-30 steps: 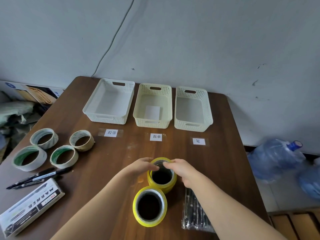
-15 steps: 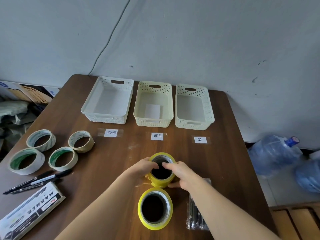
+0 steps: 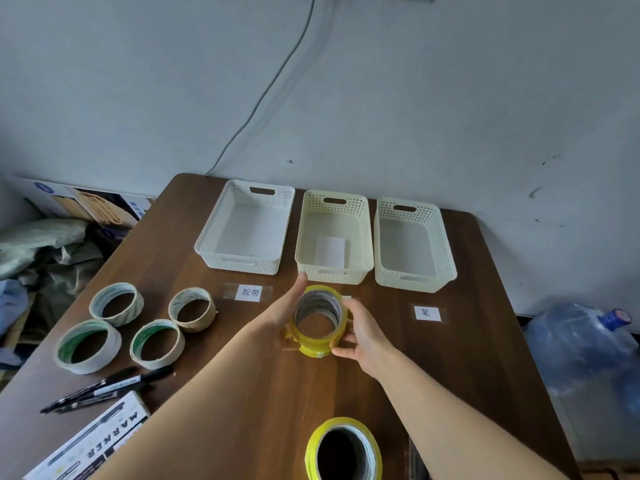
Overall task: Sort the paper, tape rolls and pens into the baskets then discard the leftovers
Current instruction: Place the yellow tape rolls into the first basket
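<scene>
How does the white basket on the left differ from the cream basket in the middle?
The white basket is white, wider and lower; the cream basket is pale yellow, narrower and deeper. The white basket holds nothing visible, while the cream basket has a white paper on its floor. The white basket's label shows fully; the cream basket's label is mostly hidden behind the held tape roll. Both are perforated, with slot handles.

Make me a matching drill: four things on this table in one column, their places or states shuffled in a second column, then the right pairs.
Things
1. held yellow tape roll
2. second yellow tape roll
3. sheet of paper
4. black markers

Places or states
A. lies inside the middle basket
B. gripped between the left hand and the right hand
C. lie near the table's left edge, beside the marker box
D. stands at the near edge of the table

Pairs: 1-B, 2-D, 3-A, 4-C
</scene>
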`<state>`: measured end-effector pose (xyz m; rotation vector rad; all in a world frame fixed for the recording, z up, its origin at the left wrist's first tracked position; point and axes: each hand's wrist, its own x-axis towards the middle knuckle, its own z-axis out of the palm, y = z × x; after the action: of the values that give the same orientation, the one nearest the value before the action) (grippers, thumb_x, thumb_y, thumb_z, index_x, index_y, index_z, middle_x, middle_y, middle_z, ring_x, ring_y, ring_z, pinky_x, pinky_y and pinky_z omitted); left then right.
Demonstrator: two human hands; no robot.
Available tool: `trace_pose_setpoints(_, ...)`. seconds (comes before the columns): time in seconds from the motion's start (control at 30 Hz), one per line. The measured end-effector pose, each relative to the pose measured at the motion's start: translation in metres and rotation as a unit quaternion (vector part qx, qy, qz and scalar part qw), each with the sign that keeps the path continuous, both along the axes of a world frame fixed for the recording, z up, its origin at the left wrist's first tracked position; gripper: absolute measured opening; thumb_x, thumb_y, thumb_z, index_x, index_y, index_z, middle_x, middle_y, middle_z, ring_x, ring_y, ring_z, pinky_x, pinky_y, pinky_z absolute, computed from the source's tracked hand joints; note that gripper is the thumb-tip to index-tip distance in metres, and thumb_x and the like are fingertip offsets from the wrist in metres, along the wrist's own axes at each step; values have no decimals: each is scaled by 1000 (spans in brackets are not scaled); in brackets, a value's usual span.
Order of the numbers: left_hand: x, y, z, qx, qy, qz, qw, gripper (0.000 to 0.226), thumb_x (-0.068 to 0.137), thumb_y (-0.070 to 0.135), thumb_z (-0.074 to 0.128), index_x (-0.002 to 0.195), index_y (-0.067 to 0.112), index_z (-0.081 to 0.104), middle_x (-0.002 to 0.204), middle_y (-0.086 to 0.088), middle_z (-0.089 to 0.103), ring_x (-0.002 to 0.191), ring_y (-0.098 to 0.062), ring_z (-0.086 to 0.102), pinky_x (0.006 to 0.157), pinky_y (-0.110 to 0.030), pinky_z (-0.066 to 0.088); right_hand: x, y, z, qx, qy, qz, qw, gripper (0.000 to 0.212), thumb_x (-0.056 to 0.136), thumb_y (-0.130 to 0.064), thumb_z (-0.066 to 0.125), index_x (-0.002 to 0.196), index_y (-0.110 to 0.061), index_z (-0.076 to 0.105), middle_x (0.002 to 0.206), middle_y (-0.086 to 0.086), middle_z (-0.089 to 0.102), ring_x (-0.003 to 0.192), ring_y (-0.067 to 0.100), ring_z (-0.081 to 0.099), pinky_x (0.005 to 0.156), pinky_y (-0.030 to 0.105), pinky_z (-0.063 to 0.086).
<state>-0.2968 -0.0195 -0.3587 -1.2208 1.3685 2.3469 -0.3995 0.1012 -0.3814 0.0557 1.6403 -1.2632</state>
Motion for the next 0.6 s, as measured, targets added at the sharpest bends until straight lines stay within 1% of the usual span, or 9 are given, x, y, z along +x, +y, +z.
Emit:
trace_pose_setpoints(0.07, 2, -12, 8, -14, 1, -5, 1000, 80, 74, 85, 28, 96, 23, 74, 98, -8, 76, 90, -22, 73, 71, -35, 58, 1, -12, 7, -8, 22, 3, 1000, 23, 92, -47, 45, 102, -35, 62, 119, 2, 60, 109, 22, 57, 86, 44, 54)
trace_pose_setpoints(0.17, 2, -29, 18, -52, -19, -2, 998, 85, 73, 87, 25, 105, 22, 69, 105, -8, 72, 103, -24, 66, 83, -40, 52, 2, -29, 14, -17, 57, 3, 998, 34, 92, -55, 45, 115, -34, 60, 120, 0, 59, 110, 21, 56, 85, 42, 54)
trace_pose_setpoints(0.27, 3, -46, 23, -82, -24, 30, 996, 77, 74, 85, 29, 98, 24, 68, 98, -3, 69, 96, -21, 64, 71, -35, 51, 0, -48, 21, -26, 91, -5, 996, 39, 92, -58, 44, 121, -34, 52, 118, -1, 55, 108, 20, 55, 80, 39, 56)
trace_pose_setpoints(0.4, 2, -72, 22, -97, -11, 86, 991, 71, 85, 74, 32, 119, 19, 61, 116, -8, 62, 112, -28, 56, 98, -46, 41, -5, -75, 33, -28, 126, -23, 991, 43, 89, -63, 46, 109, -26, 50, 109, 3, 57, 101, 21, 58, 74, 36, 57)
trace_pose_setpoints(0.43, 0, -79, 22, -102, -3, 102, 990, 65, 88, 68, 32, 115, 18, 62, 109, -8, 63, 105, -27, 58, 97, -46, 42, -6, -82, 36, -29, 132, -27, 991, 45, 88, -63, 46, 110, -24, 49, 109, 4, 57, 101, 21, 58, 73, 35, 57)
trace_pose_setpoints(0.47, -1, -86, 23, -106, 8, 115, 988, 58, 89, 60, 33, 107, 16, 64, 97, -8, 64, 91, -26, 59, 89, -42, 45, -7, -89, 38, -30, 138, -28, 990, 47, 88, -64, 46, 112, -23, 48, 110, 5, 57, 101, 22, 58, 73, 35, 57)
trace_pose_setpoints(0.53, -6, -98, 27, -113, 19, 133, 984, 45, 87, 47, 33, 94, 13, 62, 78, -6, 58, 70, -23, 54, 65, -32, 46, -9, -105, 43, -32, 148, -31, 988, 51, 88, -64, 45, 116, -22, 47, 114, 4, 56, 104, 21, 57, 78, 36, 57)
trace_pose_setpoints(0.57, -8, -104, 29, -118, 22, 140, 983, 43, 87, 43, 34, 95, 12, 61, 79, -6, 57, 69, -23, 55, 60, -30, 48, -11, -113, 45, -33, 150, -34, 987, 52, 88, -65, 44, 118, -22, 46, 116, 3, 55, 106, 20, 55, 84, 38, 55)
trace_pose_setpoints(0.6, -10, -110, 30, -120, 29, 145, 982, 43, 88, 42, 35, 100, 11, 62, 86, -7, 58, 77, -25, 59, 62, -33, 52, -13, -122, 47, -32, 155, -36, 987, 54, 88, -66, 43, 120, -23, 46, 118, 2, 54, 108, 20, 54, 90, 41, 53)
